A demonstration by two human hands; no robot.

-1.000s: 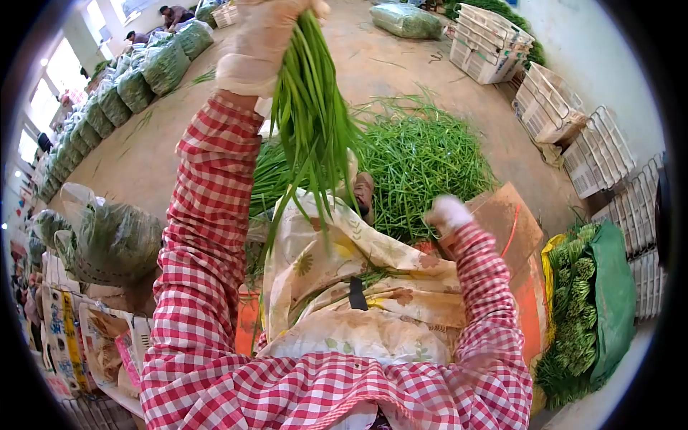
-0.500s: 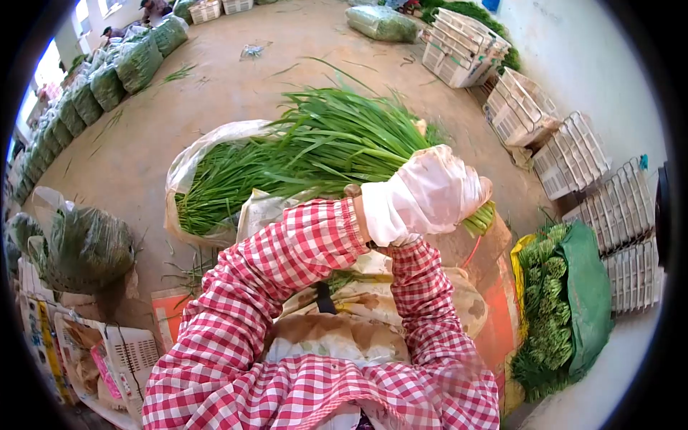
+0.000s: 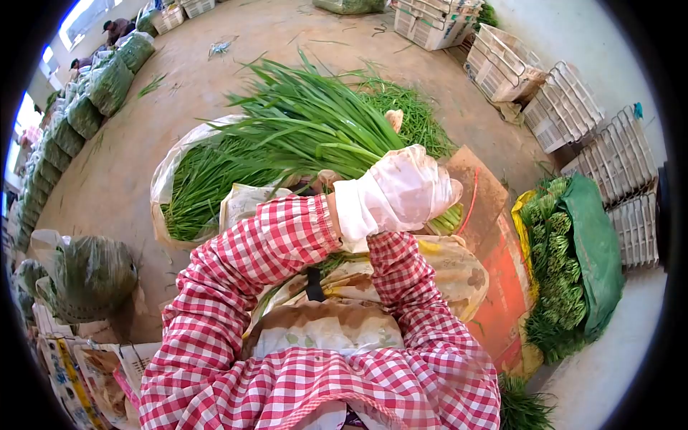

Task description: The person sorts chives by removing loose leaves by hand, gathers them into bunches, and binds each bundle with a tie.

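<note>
A thick bunch of garlic chives [image 3: 301,122] lies slanted in front of me, its leaves fanned to the upper left. My left hand [image 3: 401,188], in a white glove or wrap, is closed round its stem end; pale stem ends [image 3: 450,218] poke out below it. My right forearm passes beneath the left wrist, and most of my right hand [image 3: 327,179] is hidden; only a brownish part shows under the bunch. Behind the bunch lie an open white bag [image 3: 163,193] of loose chives [image 3: 197,190] and a loose green heap [image 3: 412,107].
Bundled chives [image 3: 555,265] lie at my right beside a green sack [image 3: 595,265]. White crates [image 3: 566,107] line the right wall. Filled bags [image 3: 111,84] stand in a row at left, with a person [image 3: 118,29] beyond. A dark plastic-wrapped bundle [image 3: 93,276] sits nearer.
The view has shifted slightly. My left hand and the held chives have moved a little left, leaving more of the loose green heap behind them visible. The grip stays closed.
</note>
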